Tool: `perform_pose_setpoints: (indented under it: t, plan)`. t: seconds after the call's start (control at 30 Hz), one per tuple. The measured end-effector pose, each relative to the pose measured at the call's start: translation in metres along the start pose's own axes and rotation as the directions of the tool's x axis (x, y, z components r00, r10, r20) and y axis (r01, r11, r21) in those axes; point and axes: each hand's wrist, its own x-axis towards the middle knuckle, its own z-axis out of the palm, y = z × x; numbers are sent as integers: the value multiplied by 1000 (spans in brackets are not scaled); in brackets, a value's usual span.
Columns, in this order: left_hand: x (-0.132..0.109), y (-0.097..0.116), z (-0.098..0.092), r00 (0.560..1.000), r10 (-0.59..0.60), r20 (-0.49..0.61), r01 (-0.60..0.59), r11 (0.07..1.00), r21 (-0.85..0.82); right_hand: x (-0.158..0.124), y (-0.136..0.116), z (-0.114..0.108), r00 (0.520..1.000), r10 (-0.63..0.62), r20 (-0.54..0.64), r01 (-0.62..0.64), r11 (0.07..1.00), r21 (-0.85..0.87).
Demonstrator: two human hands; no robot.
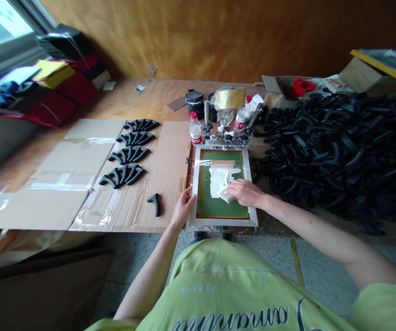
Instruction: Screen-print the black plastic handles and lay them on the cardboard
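Observation:
A silver-framed printing screen (pixel 204 207) with green mesh lies at the table's front edge, below a metal hinge clamp (pixel 223 139). My left hand (pixel 184 206) is at its left rail, thumb against the frame and fingers curled beside it. My right hand (pixel 248 193) is closed on a crumpled white cloth (pixel 226 191), which presses on the mesh. White material (pixel 216 177) is spread there; I cannot tell where cloth ends and ink begins. A wooden-handled squeegee (pixel 222 163) lies across the upper mesh. One black curved handle (pixel 155 204) lies left of my left hand.
Four fanned rows of black handles (pixel 123 175) lie on flattened cardboard (pixel 170 161). A large heap of black handles (pixel 322 156) fills the right side. Behind the screen stand a red-capped bottle (pixel 195 129) and a dark tub (pixel 194 105). Boxes (pixel 56 99) are stacked at back left.

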Motion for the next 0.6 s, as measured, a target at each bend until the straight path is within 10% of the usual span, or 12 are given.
perform_pose_setpoints:
  t: [0.37,0.6]
  plan:
    - [-5,9,2,997,-66,37,69,993,-90,0,-18,17,985,39,-165,-49,997,-53]
    - [-13,36,-4,994,-87,70,96,986,-138,47,11,-39,924,288,-252,-292,956,22]
